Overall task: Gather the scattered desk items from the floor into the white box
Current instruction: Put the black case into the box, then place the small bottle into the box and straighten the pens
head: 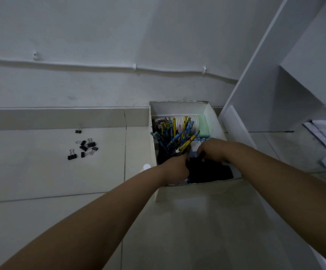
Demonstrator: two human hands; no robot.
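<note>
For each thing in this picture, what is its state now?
white box: open, on floor, partly filled
pencils: bunched, over the box, held by left hand
right hand: inside box, on a dark item
binder clips: scattered on floor, outside box

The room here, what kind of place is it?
Probably a home or office study corner: a tiled floor beside white shelving, with binder clips scattered and a white box holding pencils.
</note>
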